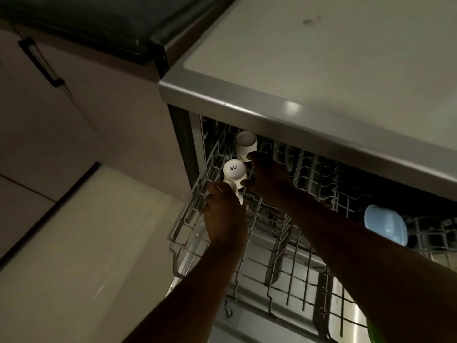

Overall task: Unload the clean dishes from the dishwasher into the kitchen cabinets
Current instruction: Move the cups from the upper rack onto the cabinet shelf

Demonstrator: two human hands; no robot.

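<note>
The dishwasher's upper wire rack (294, 271) is pulled out under the countertop. My left hand (225, 216) grips an upside-down white cup (234, 171) with dark lettering on its base, at the rack's left side. Just behind it, a second white cup (245, 142) stands upside down deeper in the rack. My right hand (268, 180) reaches in beside the first cup, and its fingertips pinch the lower edge of the second cup. A light blue bowl (385, 225) leans in the rack at the right.
The grey countertop (321, 58) overhangs the rack closely from above. A cabinet door with a dark bar handle (42, 63) is at the upper left. Pale floor (86, 256) lies to the left of the open dishwasher. The light is dim.
</note>
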